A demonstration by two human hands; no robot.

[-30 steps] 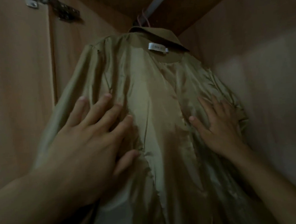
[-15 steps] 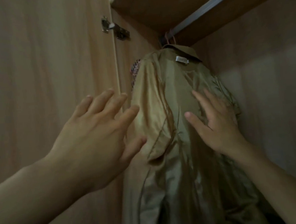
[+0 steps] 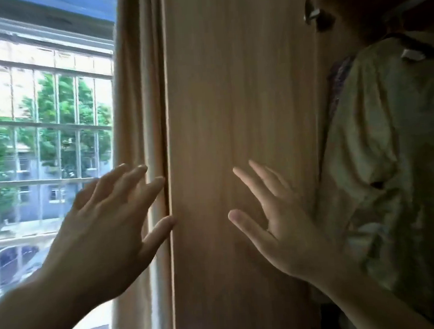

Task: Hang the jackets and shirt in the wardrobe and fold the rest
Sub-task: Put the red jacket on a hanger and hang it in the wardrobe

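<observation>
Our left hand (image 3: 105,239) and right hand (image 3: 285,234), fingers spread, holding nothing, hover before the wardrobe door (image 3: 238,111); olive jacket (image 3: 389,152) hangs inside.

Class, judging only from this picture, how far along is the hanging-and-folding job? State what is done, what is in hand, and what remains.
Done: an olive jacket hangs inside the wardrobe, a patterned garment behind it. In hand: nothing; the left hand and right hand are open and empty in front of the wardrobe door. Left: any other clothes are out of view, so this cannot be judged.
</observation>
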